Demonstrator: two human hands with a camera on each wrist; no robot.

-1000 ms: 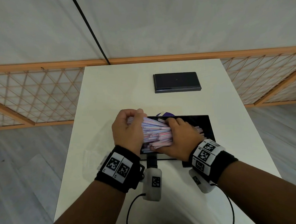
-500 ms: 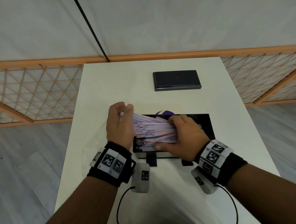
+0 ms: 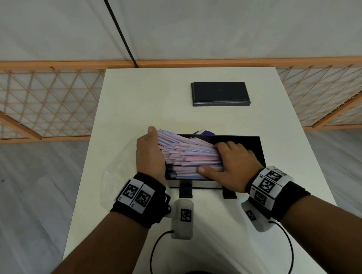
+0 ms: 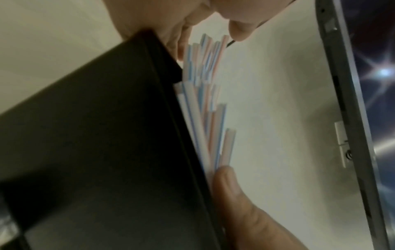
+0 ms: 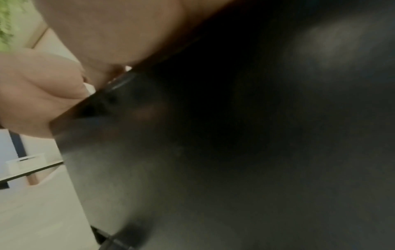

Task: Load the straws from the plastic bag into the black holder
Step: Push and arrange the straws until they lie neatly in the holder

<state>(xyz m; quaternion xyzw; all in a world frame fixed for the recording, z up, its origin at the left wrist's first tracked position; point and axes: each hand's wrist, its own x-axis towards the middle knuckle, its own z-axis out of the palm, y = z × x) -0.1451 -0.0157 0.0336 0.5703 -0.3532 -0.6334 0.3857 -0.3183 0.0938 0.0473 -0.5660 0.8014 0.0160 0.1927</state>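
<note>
The black holder [image 3: 251, 147] stands in the middle of the white table. A thick bundle of pink, blue and white striped straws [image 3: 189, 155] lies across its open top, with the left ends sticking out past the left wall. My left hand [image 3: 150, 152] stands edge-up with straight fingers, palm against those left ends. My right hand [image 3: 231, 163] curls over the right part of the bundle, thumb at the front. In the left wrist view the straws [image 4: 205, 101] run beside the holder wall [image 4: 107, 152]. The right wrist view shows mostly the dark holder [image 5: 235, 135].
A flat black lid [image 3: 219, 93] lies at the far side of the table. The clear plastic bag [image 3: 119, 171] lies flat to the left of the holder. Something purple [image 3: 203, 133] peeks out behind the holder. A wooden lattice fence [image 3: 38, 106] runs beyond the table.
My left hand has let go of the straw ends and now lies flat against them. My right hand has slid right along the bundle, which has spread out lower over the holder.
</note>
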